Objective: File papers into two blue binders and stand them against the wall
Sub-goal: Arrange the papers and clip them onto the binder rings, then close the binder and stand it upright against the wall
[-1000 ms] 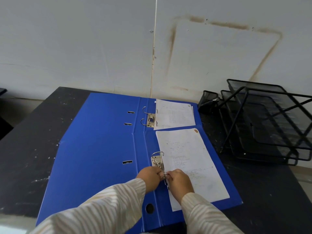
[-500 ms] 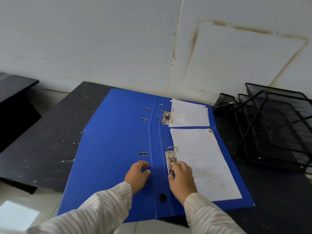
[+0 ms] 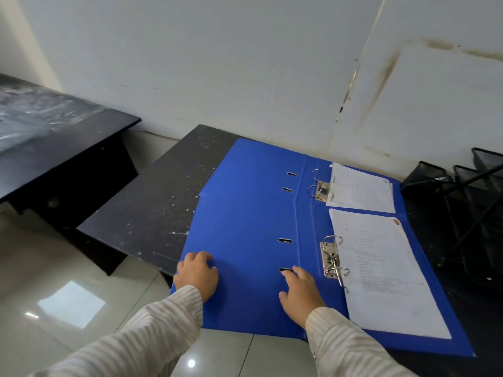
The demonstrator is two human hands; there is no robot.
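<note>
Two open blue binders lie flat on the black table, one behind the other. The near binder has its left cover spread out, a metal ring mechanism by the spine and a sheet of paper on its right half. The far binder holds papers by its own rings. My left hand curls over the near cover's left edge, thumb hidden. My right hand rests flat on that cover beside a slot, fingers apart.
A black wire paper tray stands at the right, close to the binders. The white wall runs just behind the table. A second dark table stands to the left, with glossy floor tiles below.
Both hands left the near ring mechanism and moved left onto the cover; the left hand reached its outer edge. The view swung to the left.
</note>
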